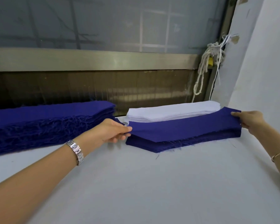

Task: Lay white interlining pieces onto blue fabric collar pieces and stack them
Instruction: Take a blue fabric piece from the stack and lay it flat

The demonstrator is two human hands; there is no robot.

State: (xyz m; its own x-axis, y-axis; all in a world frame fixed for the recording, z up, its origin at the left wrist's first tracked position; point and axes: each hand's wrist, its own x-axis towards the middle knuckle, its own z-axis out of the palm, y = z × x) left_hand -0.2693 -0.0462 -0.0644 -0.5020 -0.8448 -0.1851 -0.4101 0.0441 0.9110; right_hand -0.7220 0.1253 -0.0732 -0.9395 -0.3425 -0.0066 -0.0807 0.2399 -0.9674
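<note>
A blue collar piece (183, 128) is stretched flat over a stack of blue collar pieces (153, 145) at the middle right. My left hand (113, 130) pinches its left tip and my right hand (249, 121) pinches its right end. Directly behind it lies a stack of white interlining pieces (168, 111), partly hidden by the blue piece. A thick pile of frayed blue pieces (44, 122) sits to the left of my left hand.
The pale grey table (152, 183) spreads out in front of the stacks. A metal window frame (87, 59) runs along the back. Knotted white cords (207, 65) hang in the right corner beside a white wall (257, 62).
</note>
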